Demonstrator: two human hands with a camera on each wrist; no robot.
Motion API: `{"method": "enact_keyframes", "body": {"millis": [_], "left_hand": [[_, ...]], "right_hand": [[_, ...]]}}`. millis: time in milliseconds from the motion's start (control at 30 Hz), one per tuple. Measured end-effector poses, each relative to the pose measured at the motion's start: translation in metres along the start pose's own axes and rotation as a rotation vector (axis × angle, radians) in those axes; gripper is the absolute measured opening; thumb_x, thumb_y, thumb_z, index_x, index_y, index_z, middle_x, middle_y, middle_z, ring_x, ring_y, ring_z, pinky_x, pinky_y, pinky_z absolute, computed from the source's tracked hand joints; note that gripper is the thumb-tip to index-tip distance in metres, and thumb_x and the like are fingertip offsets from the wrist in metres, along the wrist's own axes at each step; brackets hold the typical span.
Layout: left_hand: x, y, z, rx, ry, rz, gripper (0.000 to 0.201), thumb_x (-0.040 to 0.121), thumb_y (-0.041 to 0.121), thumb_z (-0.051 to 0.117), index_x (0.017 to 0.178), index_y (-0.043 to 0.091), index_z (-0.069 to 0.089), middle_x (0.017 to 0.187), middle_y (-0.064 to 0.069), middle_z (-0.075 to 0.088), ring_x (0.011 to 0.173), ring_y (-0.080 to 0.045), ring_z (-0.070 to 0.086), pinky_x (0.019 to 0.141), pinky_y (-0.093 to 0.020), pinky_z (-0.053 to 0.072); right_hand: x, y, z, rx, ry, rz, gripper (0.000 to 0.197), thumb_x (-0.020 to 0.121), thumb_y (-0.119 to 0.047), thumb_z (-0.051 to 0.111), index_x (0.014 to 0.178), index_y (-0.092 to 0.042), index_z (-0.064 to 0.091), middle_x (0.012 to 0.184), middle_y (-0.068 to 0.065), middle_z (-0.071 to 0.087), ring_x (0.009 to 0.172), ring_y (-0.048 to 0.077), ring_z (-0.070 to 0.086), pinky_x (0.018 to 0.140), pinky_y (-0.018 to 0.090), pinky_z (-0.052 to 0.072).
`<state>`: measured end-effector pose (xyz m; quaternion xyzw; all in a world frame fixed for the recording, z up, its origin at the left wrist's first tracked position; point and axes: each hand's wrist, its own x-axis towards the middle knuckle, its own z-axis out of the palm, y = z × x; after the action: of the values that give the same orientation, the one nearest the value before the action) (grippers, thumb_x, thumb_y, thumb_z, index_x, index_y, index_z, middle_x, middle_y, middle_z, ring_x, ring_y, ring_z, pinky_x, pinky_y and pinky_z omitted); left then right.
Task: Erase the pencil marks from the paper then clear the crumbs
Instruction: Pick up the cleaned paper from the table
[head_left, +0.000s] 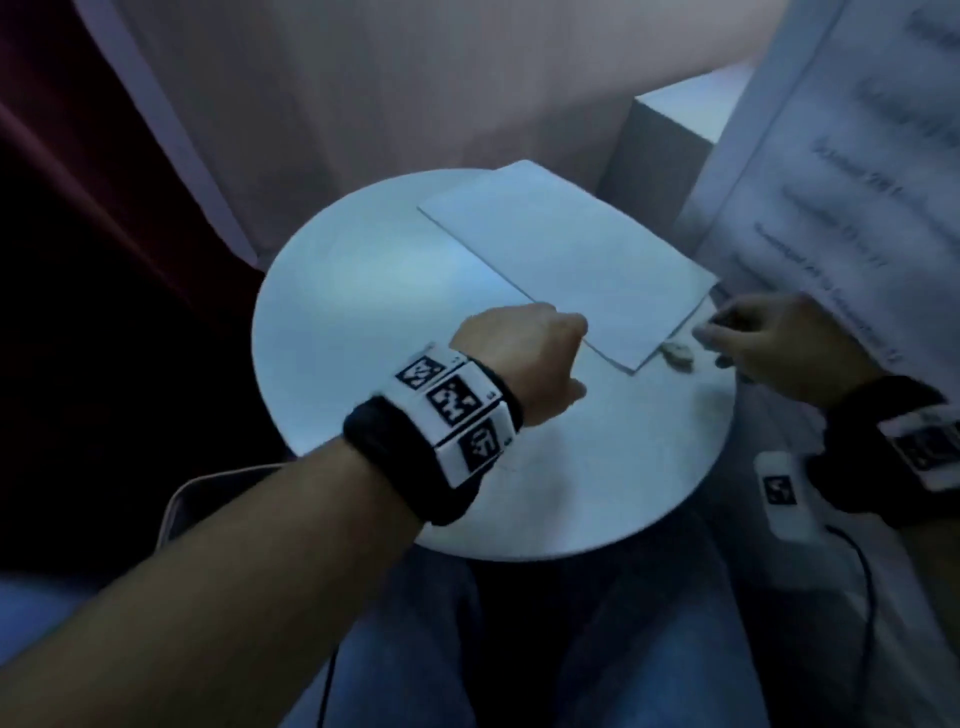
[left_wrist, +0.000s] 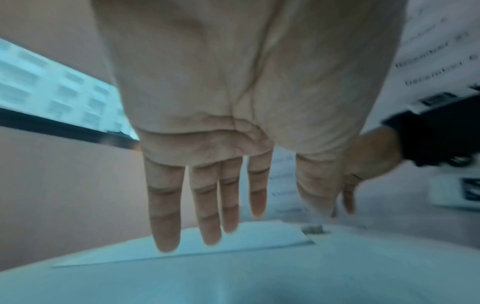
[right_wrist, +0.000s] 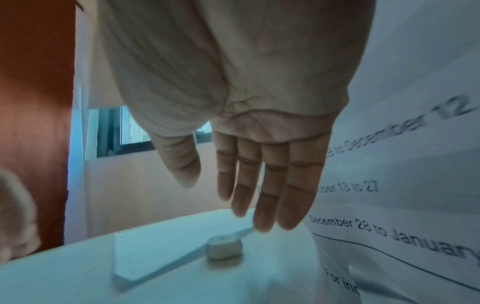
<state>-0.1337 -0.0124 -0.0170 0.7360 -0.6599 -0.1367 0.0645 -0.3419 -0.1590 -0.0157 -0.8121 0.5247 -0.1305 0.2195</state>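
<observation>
A white sheet of paper (head_left: 566, 260) lies on the round white table (head_left: 363, 322), toward its far right. I cannot make out pencil marks or crumbs on it. A small pale eraser (head_left: 675, 355) sits on the table just off the paper's near corner. My left hand (head_left: 566, 358) hovers over the paper's near edge; in the left wrist view this left hand (left_wrist: 288, 205) is open, fingers straight and pointing down at the paper (left_wrist: 233, 240). My right hand (head_left: 727, 338) is open just right of the eraser. Its straight fingers (right_wrist: 259, 195) hang above the eraser (right_wrist: 224, 247), apart from it.
A large printed sheet with dates (head_left: 852, 171) hangs at the right, close to my right hand. A white box (head_left: 675, 114) stands behind the table. A tagged white device (head_left: 782, 493) with a cable lies by my right wrist. My knees are under the table's near rim.
</observation>
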Motion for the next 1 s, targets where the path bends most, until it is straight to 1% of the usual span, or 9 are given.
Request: {"method": "enact_keyframes", "body": {"millis": [233,333,400,567,633,700,800,900,1000], "left_hand": [[0.08,0.043,0.03,0.14,-0.146,0.043,0.042,0.091,0.054,0.058,0.125,0.029,0.056,0.113,-0.006,0.055,0.104,-0.033,0.058,0.072,-0.038,0.043],[0.083,0.052,0.028,0.2,-0.083,0.049,0.016,0.095,0.026,0.056,0.087,0.015,0.065,0.078,-0.006,0.056,0.072,-0.027,0.057,0.059,-0.029,0.038],[0.081,0.056,0.026,0.258,-0.052,0.067,0.029,0.089,0.007,0.055,0.063,0.011,0.045,0.06,-0.003,0.041,0.053,-0.018,0.042,0.051,-0.024,0.026],[0.075,0.055,0.02,0.242,-0.091,0.086,0.027,0.093,0.041,0.061,0.083,0.017,0.063,0.068,-0.003,0.048,0.066,-0.026,0.049,0.058,-0.03,0.035],[0.068,0.054,0.018,0.251,-0.074,0.079,0.028,0.094,0.035,0.061,0.076,0.015,0.056,0.065,-0.001,0.043,0.065,-0.025,0.049,0.057,-0.028,0.031],[0.056,0.051,0.014,0.291,-0.027,0.053,0.034,0.093,0.023,0.061,0.068,0.013,0.041,0.069,-0.003,0.051,0.062,-0.024,0.049,0.058,-0.03,0.032],[0.024,0.038,0.0,0.275,-0.005,-0.025,0.028,0.096,0.028,0.059,0.076,0.018,0.042,0.097,-0.006,0.066,0.088,-0.031,0.064,0.065,-0.032,0.035],[-0.02,0.016,-0.01,0.211,0.013,-0.131,0.029,0.1,0.047,0.049,0.091,0.02,0.054,0.103,-0.003,0.066,0.097,-0.028,0.063,0.067,-0.032,0.035],[-0.06,-0.01,-0.006,0.179,0.018,-0.184,0.029,0.103,0.048,0.036,0.109,0.024,0.051,0.108,0.002,0.06,0.104,-0.024,0.057,0.071,-0.034,0.042]], "right_hand": [[0.1,0.015,0.017,-0.267,-0.089,0.189,0.05,0.089,-0.037,0.06,0.123,-0.001,0.054,0.126,0.02,0.059,0.111,0.033,0.057,0.078,0.029,0.037],[0.127,0.019,0.017,-0.208,-0.111,0.254,0.062,0.091,-0.038,0.06,0.136,0.001,0.043,0.139,0.019,0.05,0.123,0.035,0.051,0.084,0.031,0.036],[0.137,0.021,0.018,-0.144,-0.14,0.261,0.06,0.09,-0.03,0.062,0.138,-0.001,0.043,0.14,0.018,0.05,0.125,0.035,0.05,0.09,0.032,0.038],[0.142,0.018,0.014,-0.078,0.027,0.175,0.026,0.08,-0.003,0.057,0.101,-0.007,0.071,0.104,0.014,0.071,0.095,0.031,0.065,0.075,0.027,0.045],[0.136,0.006,0.006,-0.04,0.081,0.125,0.022,0.079,0.0,0.053,0.09,-0.005,0.072,0.088,0.013,0.071,0.08,0.03,0.068,0.067,0.029,0.051],[0.124,-0.012,-0.005,0.111,0.068,0.088,0.023,0.08,0.002,0.053,0.097,-0.003,0.068,0.086,0.015,0.069,0.066,0.029,0.069,0.061,0.033,0.058],[0.093,-0.043,-0.018,0.465,0.002,0.077,0.037,0.083,0.009,0.055,0.116,-0.004,0.062,0.101,0.018,0.061,0.062,0.029,0.068,0.062,0.038,0.062],[0.045,-0.065,-0.012,0.653,-0.033,0.042,0.044,0.083,0.015,0.053,0.119,-0.007,0.062,0.077,0.016,0.062,0.056,0.022,0.065,0.059,0.035,0.062],[-0.009,-0.067,0.016,0.72,-0.066,0.05,0.024,0.09,0.006,0.055,0.108,-0.004,0.068,0.06,0.005,0.064,0.052,0.018,0.064,0.049,0.025,0.057]]}}
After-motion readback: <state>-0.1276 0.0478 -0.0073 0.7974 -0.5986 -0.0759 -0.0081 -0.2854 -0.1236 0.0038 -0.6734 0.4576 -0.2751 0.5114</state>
